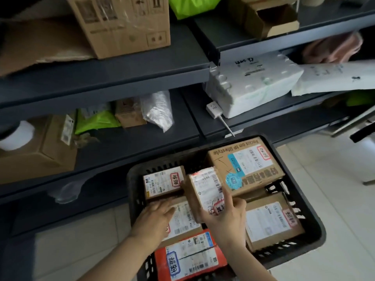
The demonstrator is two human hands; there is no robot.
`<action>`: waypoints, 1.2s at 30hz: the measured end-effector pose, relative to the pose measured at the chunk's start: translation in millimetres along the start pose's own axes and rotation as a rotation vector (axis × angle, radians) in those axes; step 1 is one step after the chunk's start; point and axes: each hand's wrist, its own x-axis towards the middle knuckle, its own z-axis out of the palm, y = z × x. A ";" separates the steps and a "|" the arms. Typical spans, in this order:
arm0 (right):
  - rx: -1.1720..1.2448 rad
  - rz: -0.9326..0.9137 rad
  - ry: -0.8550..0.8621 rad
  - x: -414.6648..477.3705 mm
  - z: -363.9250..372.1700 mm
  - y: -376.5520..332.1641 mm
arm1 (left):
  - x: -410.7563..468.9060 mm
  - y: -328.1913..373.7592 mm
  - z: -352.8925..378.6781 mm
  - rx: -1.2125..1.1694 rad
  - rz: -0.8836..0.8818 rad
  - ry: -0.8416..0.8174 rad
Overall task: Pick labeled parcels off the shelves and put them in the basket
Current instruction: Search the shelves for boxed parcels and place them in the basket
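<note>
Basket [312, 226], black and slatted, sits on the floor; nearest in it lies a red parcel [190, 258]. Just beyond, the left hand [156, 219] rests on a brown parcel [184, 220], fingers [168, 209] straight and flat. The right hand [225, 218] grips a small parcel [207, 191], labeled and tilted above the others, fingers curled round its near end. Farther off, the shelves [121, 72] carry a cardboard box [121, 25] and a white foam box [253, 86].

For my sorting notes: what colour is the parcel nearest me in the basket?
Red-orange parcel, white label; head view.
</note>
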 end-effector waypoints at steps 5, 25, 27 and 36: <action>0.000 -0.047 0.099 -1.9 8.5 9.5 | 1.5 -1.0 11.4 -0.010 -0.037 0.050; -0.123 0.100 0.157 -7.4 50.1 34.5 | -1.5 -15.5 27.3 -0.120 -0.040 0.117; -0.124 0.120 0.136 -2.7 53.3 33.8 | -1.0 -16.6 28.0 -0.121 -0.037 0.125; -0.116 0.062 0.001 12.3 52.5 49.0 | -0.4 -15.4 35.3 -0.102 -0.035 0.127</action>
